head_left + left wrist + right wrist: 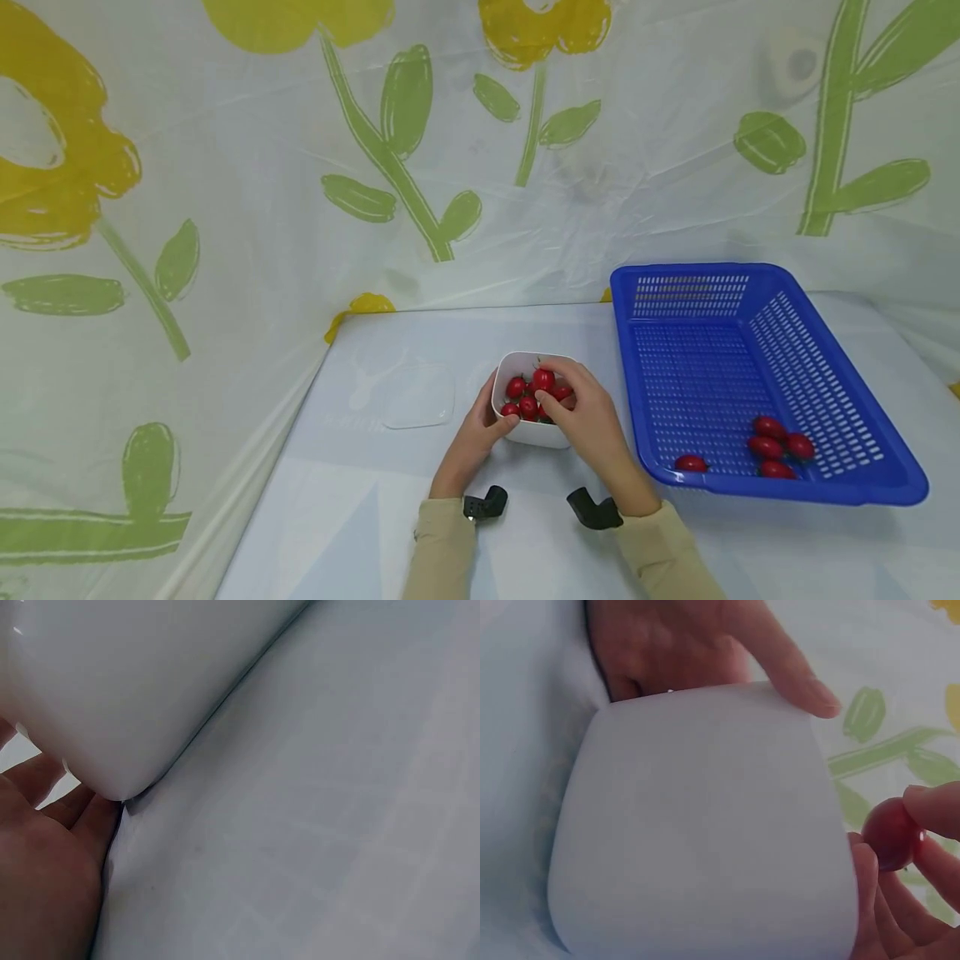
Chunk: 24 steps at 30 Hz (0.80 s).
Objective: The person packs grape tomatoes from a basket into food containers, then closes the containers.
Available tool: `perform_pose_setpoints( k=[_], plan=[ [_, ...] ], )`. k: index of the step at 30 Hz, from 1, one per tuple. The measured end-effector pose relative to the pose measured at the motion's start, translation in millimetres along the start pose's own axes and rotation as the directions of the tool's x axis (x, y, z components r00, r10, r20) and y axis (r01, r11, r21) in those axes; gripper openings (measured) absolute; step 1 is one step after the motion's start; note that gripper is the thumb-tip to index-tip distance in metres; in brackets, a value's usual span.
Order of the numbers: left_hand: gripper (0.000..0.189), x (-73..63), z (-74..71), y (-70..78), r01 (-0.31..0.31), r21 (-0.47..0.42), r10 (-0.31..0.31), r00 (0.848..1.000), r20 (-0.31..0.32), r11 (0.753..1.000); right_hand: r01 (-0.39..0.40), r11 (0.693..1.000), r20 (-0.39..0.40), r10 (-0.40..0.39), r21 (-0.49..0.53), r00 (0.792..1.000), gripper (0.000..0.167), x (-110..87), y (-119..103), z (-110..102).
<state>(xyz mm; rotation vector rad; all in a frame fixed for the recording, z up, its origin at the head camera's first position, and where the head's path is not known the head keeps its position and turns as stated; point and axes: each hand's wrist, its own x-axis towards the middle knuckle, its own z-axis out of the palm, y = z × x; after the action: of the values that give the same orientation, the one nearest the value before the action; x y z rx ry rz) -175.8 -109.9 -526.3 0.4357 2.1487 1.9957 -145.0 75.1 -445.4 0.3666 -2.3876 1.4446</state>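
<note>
A white square box [534, 434] stands on the table with several red cherry tomatoes [516, 387] inside. My left hand [476, 433] holds the box at its left side, thumb at the near rim; in the left wrist view its fingers lie against the white wall. Over the box's right side, my right hand [594, 419] pinches a cherry tomato [889, 834] between thumb and fingers. That tomato is at rim height, above the others. The box wall fills much of the right wrist view.
To the right sits a large blue plastic basket [627, 379], with several red tomatoes [766, 447] near its front edge. A clear, thin-edged lid [420, 408] lies left of the box. Behind the table hangs a white curtain [637, 192] with printed flowers.
</note>
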Motion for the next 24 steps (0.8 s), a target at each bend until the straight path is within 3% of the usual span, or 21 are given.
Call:
perform_pose_setpoints(
  k=[10, 15, 24],
  plan=[
    [0.071, -9.0, 3.0, 25.6, -0.012, -0.005, 0.013, 0.999, 0.03, 1.0, 0.048, 0.992, 0.004, -0.048, -0.119, 0.999, 0.038, -1.1, 9, 6],
    [0.075, -9.8, 3.8, 27.7, -0.003, 0.017, 0.002, 0.999, 0.04, 1.0, 0.084, 0.976, 0.023, -0.081, -0.2, 0.996, 0.039, -2.2, 10, 8],
    [0.074, -10.3, 3.8, 28.3, -0.008, -0.005, 0.008, 1.0, 0.021, 1.0, 0.101, 0.963, 0.014, -0.101, -0.249, 0.995, 0.037, -2.0, 12, 10]
  ],
)
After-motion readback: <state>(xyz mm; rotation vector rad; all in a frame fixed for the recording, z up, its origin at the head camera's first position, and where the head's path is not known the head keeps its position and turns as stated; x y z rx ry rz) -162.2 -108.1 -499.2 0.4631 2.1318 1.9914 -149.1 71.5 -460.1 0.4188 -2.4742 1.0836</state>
